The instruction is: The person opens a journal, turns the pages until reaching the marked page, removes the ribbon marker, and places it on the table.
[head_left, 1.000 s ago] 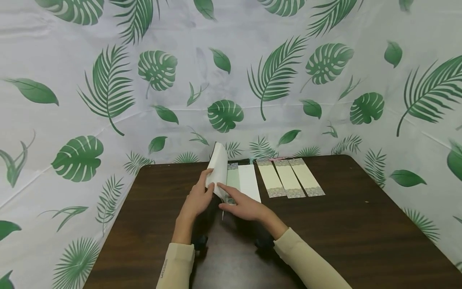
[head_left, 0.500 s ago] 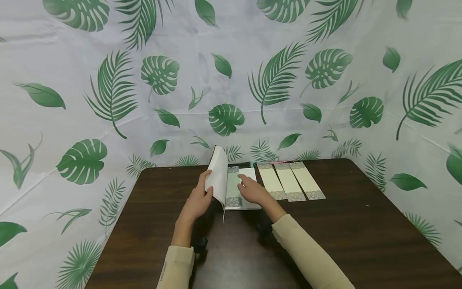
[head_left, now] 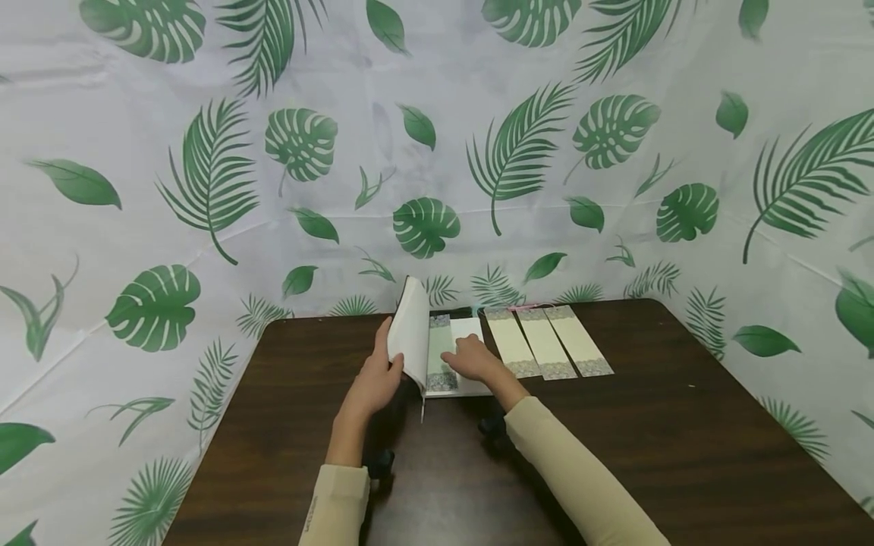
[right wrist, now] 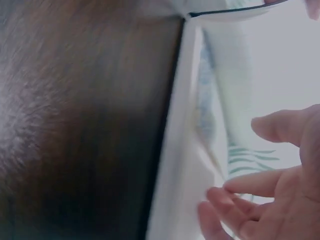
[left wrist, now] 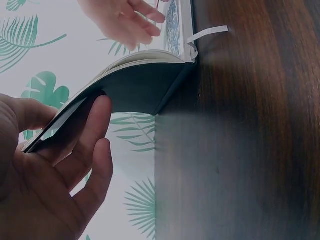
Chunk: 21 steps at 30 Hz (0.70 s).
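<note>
A dark-covered notebook lies open at the back of the table. My left hand grips its raised cover and pages, thumb on the page side and fingers behind the dark cover. Along the inner side of the right-hand page lies a pale green bookmark with patterned ends. My right hand is over that page at the bookmark's right edge. In the right wrist view, thumb and forefinger stand apart; whether the fingertips touch the bookmark is unclear.
Three cream bookmarks with patterned ends lie to the right of the notebook. A pink cord shows at their tops. The notebook's white ribbon hangs out at the spine. A leaf-print cloth stands behind the table.
My right hand has left the raised pages and moved right, over the right-hand page, uncovering the green bookmark. My left hand still holds the cover and pages up.
</note>
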{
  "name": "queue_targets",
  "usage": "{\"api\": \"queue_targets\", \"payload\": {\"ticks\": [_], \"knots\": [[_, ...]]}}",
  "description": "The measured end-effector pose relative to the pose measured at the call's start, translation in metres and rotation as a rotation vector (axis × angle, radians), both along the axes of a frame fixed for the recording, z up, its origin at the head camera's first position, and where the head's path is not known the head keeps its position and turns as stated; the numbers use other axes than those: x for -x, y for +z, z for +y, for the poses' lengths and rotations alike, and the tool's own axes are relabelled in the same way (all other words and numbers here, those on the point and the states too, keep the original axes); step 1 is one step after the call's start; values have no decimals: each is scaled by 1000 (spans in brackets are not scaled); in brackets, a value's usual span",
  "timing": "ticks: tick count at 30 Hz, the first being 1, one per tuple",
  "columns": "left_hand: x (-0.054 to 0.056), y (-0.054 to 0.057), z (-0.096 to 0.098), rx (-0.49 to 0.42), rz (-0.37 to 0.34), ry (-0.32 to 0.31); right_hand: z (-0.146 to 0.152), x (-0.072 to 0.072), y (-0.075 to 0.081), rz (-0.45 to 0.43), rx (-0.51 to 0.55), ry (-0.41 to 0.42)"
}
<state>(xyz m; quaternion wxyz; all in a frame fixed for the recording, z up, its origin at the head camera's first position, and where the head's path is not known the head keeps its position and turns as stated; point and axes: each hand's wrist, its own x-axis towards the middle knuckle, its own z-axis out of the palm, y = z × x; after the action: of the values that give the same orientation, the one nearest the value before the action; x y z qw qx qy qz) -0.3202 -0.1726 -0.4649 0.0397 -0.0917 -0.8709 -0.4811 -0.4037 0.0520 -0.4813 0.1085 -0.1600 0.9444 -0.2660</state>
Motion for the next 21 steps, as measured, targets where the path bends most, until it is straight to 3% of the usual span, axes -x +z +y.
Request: {"api": "queue_targets", "payload": {"ticks": [5,9,13,21], "knots": [[0,1,-2,16,2,3,0,18,-24,99,28,5],[0,2,-1,28,29,3,2,17,-29,48,166,-97],[2,2,1,28,46,-6,0,7,-19,-41,311,-200],[1,4,12,51,79,32,12,5,-8,-90,489,-230]]}}
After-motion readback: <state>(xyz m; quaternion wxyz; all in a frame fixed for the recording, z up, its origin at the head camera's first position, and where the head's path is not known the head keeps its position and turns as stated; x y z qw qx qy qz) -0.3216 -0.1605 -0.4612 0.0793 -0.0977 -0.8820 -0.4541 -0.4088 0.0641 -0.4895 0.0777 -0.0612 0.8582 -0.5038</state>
